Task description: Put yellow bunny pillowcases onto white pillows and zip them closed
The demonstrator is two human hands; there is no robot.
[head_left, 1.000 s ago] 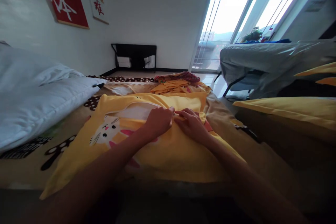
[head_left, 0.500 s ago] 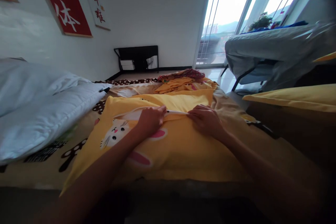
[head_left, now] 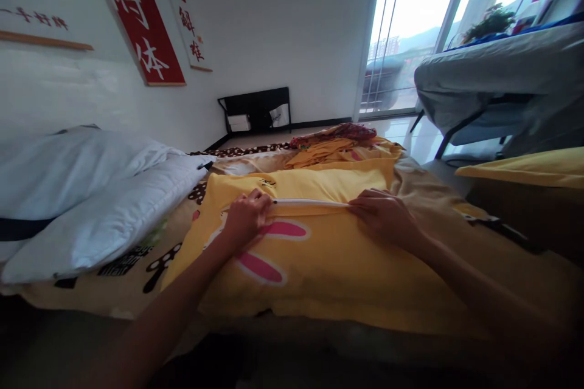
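Observation:
A yellow pillowcase (head_left: 328, 267) with a printed white animal and pink ears lies across the bed in front of me. A white zipper strip (head_left: 312, 202) runs straight between my hands, a small dark spot at its left end. My left hand (head_left: 246, 216) is closed on the zipper's left part, covering much of the printed face; whether it grips the slider is hidden. With fingers pinched together, my right hand (head_left: 383, 213) holds the zipper edge farther right.
White pillows (head_left: 137, 219) lie at the left on the patterned bed sheet (head_left: 182, 273). Crumpled yellow and red cloth (head_left: 333, 146) rests beyond the pillowcase. At right are another yellow cloth piece (head_left: 529, 167) and a covered table (head_left: 493, 73) by the window.
My left hand has slid left along the zipper, widening the span between my hands. The white gap seen left of it no longer shows. My right hand keeps its hold; the view has shifted.

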